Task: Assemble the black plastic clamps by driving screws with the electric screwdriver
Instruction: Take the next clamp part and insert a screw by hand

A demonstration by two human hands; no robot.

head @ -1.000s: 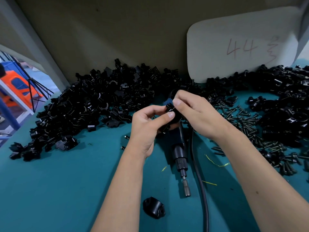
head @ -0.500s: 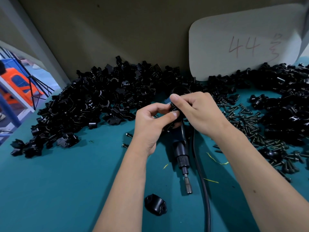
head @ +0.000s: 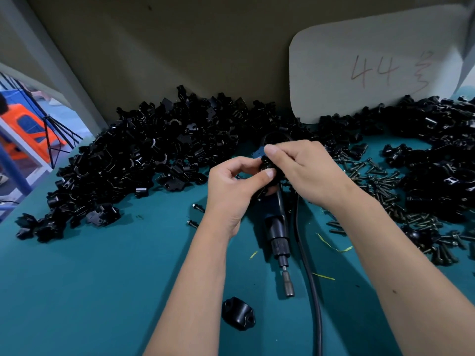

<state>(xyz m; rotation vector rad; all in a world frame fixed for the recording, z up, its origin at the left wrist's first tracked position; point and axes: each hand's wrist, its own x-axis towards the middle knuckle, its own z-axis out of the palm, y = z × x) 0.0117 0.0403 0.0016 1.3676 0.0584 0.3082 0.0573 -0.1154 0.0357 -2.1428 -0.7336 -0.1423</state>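
Holding a small black clamp (head: 267, 167) between them, both hands meet above the middle of the teal table (head: 77, 291). The left hand (head: 231, 191) pinches the clamp from below with thumb and curled forefinger. The right hand (head: 305, 170) comes from the other side, its forefinger lying over the top of the clamp and the other fingers curled around it. The clamp is mostly hidden by the fingers, so I cannot tell if a screw is already in it.

Under the hands lies the screwdriver (head: 279, 240), flat on the table, with its bit pointing toward the person. Its cable (head: 312, 291) runs just beside it on the right. One loose clamp half (head: 238, 313) lies near the bit, close to the left forearm. A big pile of clamp parts (head: 133, 163) fills the left and back of the table, and another pile (head: 442, 163) is on the right. Screws (head: 375, 181) are scattered between the right hand and the right pile; two single screws (head: 195, 214) lie left of the left wrist. A pale board (head: 372, 65) marked "44" leans against the back wall.
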